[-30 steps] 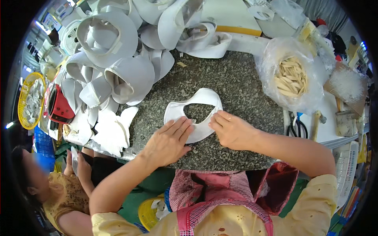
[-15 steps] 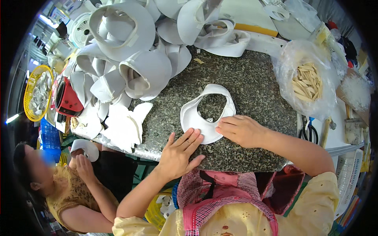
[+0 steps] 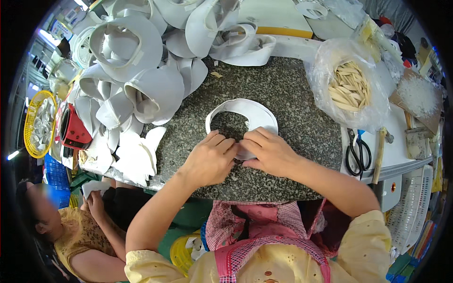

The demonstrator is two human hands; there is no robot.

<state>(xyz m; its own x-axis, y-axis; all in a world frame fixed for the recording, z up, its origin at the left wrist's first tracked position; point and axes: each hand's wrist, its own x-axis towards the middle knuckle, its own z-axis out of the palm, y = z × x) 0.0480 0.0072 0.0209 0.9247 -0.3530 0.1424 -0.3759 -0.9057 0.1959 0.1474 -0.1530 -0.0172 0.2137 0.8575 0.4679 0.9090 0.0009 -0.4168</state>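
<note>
A white visor-like ring [image 3: 263, 117] lies on the speckled dark stone slab [image 3: 288, 87], its wide brim toward the far right and its narrow band curving round the left. At the ring's near edge, my left hand [image 3: 207, 158] has its fingers curled down on the band. Close beside it, my right hand [image 3: 271, 153] pinches the near right part, thumb below and fingers on top. The two hands almost meet, and they hide the stretch of edge between them.
Many similar white visor pieces [image 3: 158, 92] are heaped at the far left, with flat white cut pieces [image 3: 134, 158] nearer. On the right are a plastic bag of beige strips [image 3: 349, 87] and black-handled scissors [image 3: 357, 155]. A co-worker [image 3: 87, 226] sits at lower left holding a white piece.
The ring has turned so its brim points away from me instead of toward me. My left hand went from lying spread to curled on the band; my right hand shifted along the near edge.
</note>
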